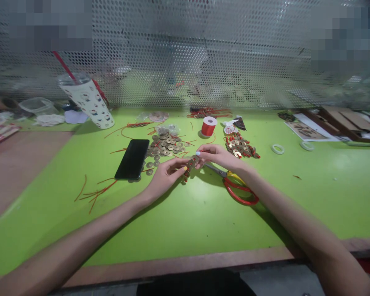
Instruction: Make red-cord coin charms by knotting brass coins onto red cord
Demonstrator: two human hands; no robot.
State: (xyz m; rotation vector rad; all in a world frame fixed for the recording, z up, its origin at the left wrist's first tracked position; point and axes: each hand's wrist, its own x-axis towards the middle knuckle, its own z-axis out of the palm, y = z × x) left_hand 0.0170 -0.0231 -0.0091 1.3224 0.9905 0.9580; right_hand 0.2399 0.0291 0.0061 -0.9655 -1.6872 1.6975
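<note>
Both hands meet over the green table (185, 218), holding a short string of brass coins tied with red cord (190, 165). My left hand (165, 176) grips its lower end; my right hand (216, 155) pinches the upper end. A loose pile of brass coins (166, 146) lies just behind my left hand. Behind my right hand lies a heap of finished coin strings (241, 147). Red-handled scissors (237, 187) lie partly under my right wrist.
A black phone (132, 158) lies left of the coins. A red thread spool (209, 126) stands behind. Cut red cords (94, 192) lie at the left, a patterned cup with a straw (91, 102) at the back left, white tape rings (277, 149) and cardboard (342, 121) at the right, a perforated metal screen (185, 53) behind.
</note>
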